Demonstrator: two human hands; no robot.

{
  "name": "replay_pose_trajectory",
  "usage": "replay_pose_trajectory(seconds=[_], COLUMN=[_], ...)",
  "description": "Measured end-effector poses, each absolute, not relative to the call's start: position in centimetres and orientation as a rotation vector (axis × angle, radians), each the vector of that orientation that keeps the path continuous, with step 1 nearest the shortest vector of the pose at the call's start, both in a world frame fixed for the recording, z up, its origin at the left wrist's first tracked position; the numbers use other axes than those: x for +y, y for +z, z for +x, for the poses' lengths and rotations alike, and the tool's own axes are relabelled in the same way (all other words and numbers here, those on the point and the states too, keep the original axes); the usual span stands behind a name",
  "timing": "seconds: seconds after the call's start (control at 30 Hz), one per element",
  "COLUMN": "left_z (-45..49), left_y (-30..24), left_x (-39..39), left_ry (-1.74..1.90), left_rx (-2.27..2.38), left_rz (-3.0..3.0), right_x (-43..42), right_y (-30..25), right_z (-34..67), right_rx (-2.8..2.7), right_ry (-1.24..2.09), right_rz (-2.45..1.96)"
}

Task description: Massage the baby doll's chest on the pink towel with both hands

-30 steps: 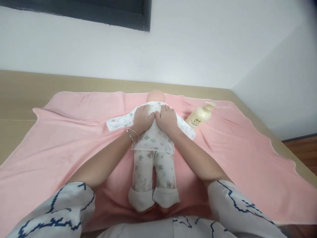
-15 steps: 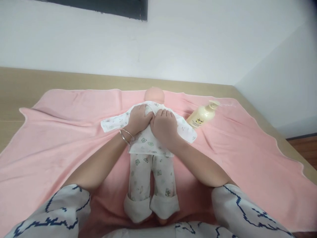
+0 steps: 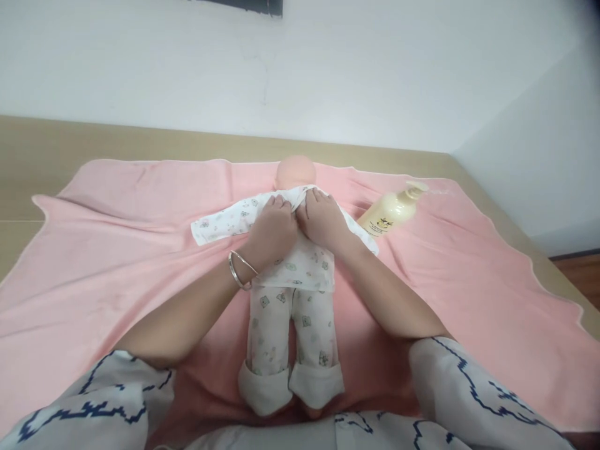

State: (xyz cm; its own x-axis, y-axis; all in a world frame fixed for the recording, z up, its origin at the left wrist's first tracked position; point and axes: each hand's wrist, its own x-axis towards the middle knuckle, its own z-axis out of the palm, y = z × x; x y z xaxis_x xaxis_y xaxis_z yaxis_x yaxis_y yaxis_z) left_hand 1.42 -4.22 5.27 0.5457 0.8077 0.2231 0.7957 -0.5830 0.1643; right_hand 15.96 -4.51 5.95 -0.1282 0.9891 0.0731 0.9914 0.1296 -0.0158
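Observation:
A baby doll [image 3: 295, 172] lies on its back or front, I cannot tell which, with its head at the far end. It wears a white printed shirt [image 3: 309, 265] and matching trousers [image 3: 269, 325] with folded-up cuffs. My left hand [image 3: 274, 230], a silver bangle at its wrist, is closed on the shirt's upper part near the neck. Right beside it, my right hand [image 3: 323, 219] pinches the shirt at the neckline, where the cloth is gathered and slightly raised. Both hands hide much of the doll's chest area. The left-side sleeve [image 3: 220, 222] lies stretched out flat.
A pale yellow pump bottle [image 3: 389, 211] lies tilted on the right, close to the shirt's other sleeve. Under everything spreads a creased pink blanket [image 3: 140, 250] on a wooden surface [image 3: 47, 144]. A white wall [image 3: 187, 75] rises behind.
My right hand has moved up toward the neckline. My left hand has turned and its fingers are more curled into the cloth. The shirt's collar is more bunched. The view has shifted slightly.

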Motion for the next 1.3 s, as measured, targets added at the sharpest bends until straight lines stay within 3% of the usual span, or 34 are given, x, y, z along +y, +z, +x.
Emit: replay_pose_trajectory(seconds=[0.27,0.37,0.53,0.77,0.97,1.3], left_z=[-0.2,0.5,1.9,0.8,0.4,1.1], left_y=[4.6,4.8,5.5,5.3,2.9,2.6], left_x=[0.1,-1.3,-4.3,-1.7,0.1,-0.7], left_ry=[0.378,0.317,0.534,0.546,0.71,0.801], left_rx=[1.442,1.443,1.506,1.372,1.285,1.447], left_rz=[2.699,2.807,2.597,2.542,2.662,2.365], right_x=[-7.6,-6.1,-3.7,-6.1,-7.2,-5.2], right_y=[8.5,8.8,8.8,8.4,8.6,7.6], right_z=[14.3,15.3,17.0,15.0,14.4,15.1], right_rx=[-2.449,-2.382,-2.275,-2.608,-2.557,-2.326], right_ry=[-0.179,-0.023,0.216,-0.2,-0.186,-0.076], right_rz=[-2.092,-2.127,-2.16,-2.031,-2.012,-2.1])
